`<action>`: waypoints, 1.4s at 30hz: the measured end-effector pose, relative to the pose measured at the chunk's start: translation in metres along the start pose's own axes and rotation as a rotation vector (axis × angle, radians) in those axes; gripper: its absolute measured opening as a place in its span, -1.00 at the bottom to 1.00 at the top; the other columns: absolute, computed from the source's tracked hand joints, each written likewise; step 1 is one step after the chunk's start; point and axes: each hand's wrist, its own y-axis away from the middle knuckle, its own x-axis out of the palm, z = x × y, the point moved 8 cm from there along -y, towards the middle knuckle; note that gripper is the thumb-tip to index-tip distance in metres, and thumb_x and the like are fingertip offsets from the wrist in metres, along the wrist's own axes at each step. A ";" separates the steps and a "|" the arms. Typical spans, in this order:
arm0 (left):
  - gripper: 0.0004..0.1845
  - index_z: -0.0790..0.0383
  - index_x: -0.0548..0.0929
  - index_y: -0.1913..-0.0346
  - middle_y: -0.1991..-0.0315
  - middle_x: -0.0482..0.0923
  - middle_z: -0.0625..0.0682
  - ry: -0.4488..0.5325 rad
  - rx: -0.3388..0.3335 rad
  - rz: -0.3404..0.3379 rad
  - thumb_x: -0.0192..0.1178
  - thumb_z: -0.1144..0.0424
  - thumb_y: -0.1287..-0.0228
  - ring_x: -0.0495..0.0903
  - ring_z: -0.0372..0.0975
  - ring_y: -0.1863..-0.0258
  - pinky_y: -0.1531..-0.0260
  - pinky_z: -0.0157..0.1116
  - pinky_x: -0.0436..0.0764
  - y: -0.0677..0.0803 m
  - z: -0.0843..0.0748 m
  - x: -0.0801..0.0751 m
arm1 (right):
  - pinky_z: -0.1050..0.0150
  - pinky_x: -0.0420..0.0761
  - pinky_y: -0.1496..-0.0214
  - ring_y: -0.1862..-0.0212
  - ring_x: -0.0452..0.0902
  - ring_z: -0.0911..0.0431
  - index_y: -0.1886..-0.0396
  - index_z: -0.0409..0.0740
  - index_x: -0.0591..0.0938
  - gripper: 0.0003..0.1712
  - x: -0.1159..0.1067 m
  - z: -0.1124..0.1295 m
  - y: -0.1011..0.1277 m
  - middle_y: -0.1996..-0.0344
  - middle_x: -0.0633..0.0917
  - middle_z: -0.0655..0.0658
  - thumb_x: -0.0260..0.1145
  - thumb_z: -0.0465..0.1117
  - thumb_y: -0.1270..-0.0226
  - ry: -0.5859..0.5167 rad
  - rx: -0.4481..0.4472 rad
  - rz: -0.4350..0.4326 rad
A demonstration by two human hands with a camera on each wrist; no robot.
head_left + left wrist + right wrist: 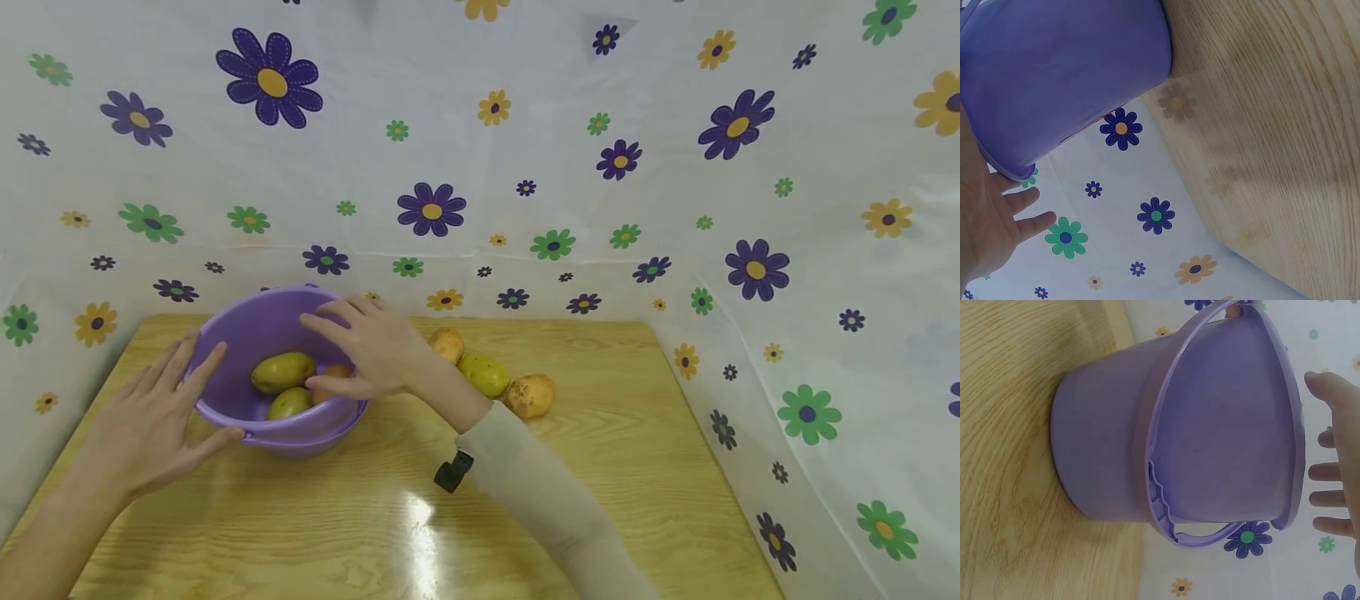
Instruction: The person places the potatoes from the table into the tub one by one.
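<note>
Bucket, head view: a purple round plastic bucket [258,333] stands near the back left corner of the pale wood-grain surface [600,467].
Potatoes inside: two yellow-green oval potatoes [283,372] and an orange-brown potato [339,371] (partly hidden by fingers).
Potatoes outside: a tan round potato [447,343], a green oval potato [483,374] and a yellow potato with brown marks [530,395] lie right of the bucket, toward the back edge.
Left hand: the left hand [153,425] is at the bucket's left rim, fingers straight and spread wide.
Right hand: the right hand [375,346] reaches over the bucket's right side, fingers extended and wide apart.
Bucket wall, left wrist view: the left hand's spread fingers lie by the rim; firm contact cannot be told.
Bucket handle, right wrist view: a purple curved handle [1155,400] hangs against the bucket's side; the right hand's fingers, straight and parted, are just beyond the rim.
</note>
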 end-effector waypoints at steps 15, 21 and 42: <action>0.22 0.06 0.00 -0.73 -0.74 -0.19 0.29 0.007 -0.008 0.004 0.28 -0.48 -0.19 0.27 0.47 -0.50 -0.34 0.44 0.39 0.000 -0.001 -0.002 | 0.12 0.56 -0.50 -0.45 0.53 -0.01 -0.59 0.07 0.42 0.10 -0.014 0.000 0.048 -0.44 0.59 -0.08 0.26 0.60 -0.21 0.056 0.011 -0.173; 0.23 0.06 -0.01 -0.74 -0.74 -0.18 0.31 0.012 -0.012 0.008 0.28 -0.48 -0.19 0.26 0.46 -0.50 -0.36 0.43 0.39 0.000 -0.001 -0.001 | 0.11 0.65 -0.41 -0.39 0.59 -0.03 -0.53 0.01 0.48 0.09 -0.013 -0.004 0.072 -0.39 0.63 -0.14 0.36 0.56 -0.15 0.010 -0.009 -0.251; 0.23 0.06 0.00 -0.74 -0.75 -0.20 0.28 0.011 -0.012 0.015 0.28 -0.48 -0.19 0.27 0.46 -0.50 -0.37 0.42 0.38 0.001 0.000 -0.001 | -0.04 0.73 -0.29 -0.30 0.65 -0.15 -0.51 -0.04 0.49 0.09 0.008 -0.043 0.156 -0.35 0.65 -0.21 0.39 0.50 -0.12 0.015 0.061 -0.240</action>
